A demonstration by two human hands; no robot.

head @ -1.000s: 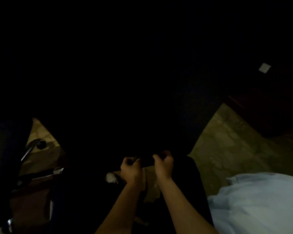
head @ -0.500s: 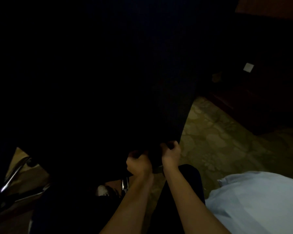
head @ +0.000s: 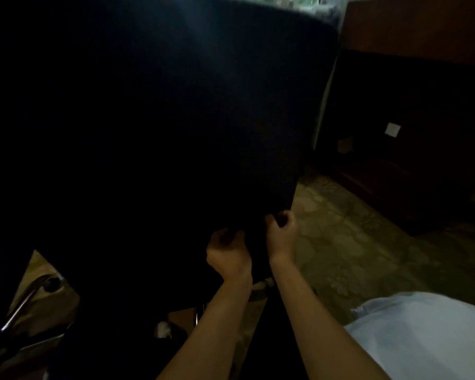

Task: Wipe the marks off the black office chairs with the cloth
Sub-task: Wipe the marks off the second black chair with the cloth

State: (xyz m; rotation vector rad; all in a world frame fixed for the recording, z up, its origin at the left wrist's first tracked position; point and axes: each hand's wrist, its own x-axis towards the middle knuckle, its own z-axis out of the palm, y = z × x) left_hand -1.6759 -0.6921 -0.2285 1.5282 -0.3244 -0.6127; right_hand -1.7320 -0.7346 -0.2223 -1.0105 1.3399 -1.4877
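Since a second ago both hands rose up the black chair back (head: 159, 127); left hand (head: 228, 252) and right hand (head: 281, 237) curled, pinching its dark lower edge.

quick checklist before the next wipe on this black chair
1. Both hands on the chair: ok, left hand and right hand curl at the lower edge of the black chair back.
2. Cloth in hand: cannot tell, too dark.
3. Marks left on the chair: cannot tell.
4. Room beside the chair: ok, patterned floor to the right shows bare.
5. Light: not ok, very dim.
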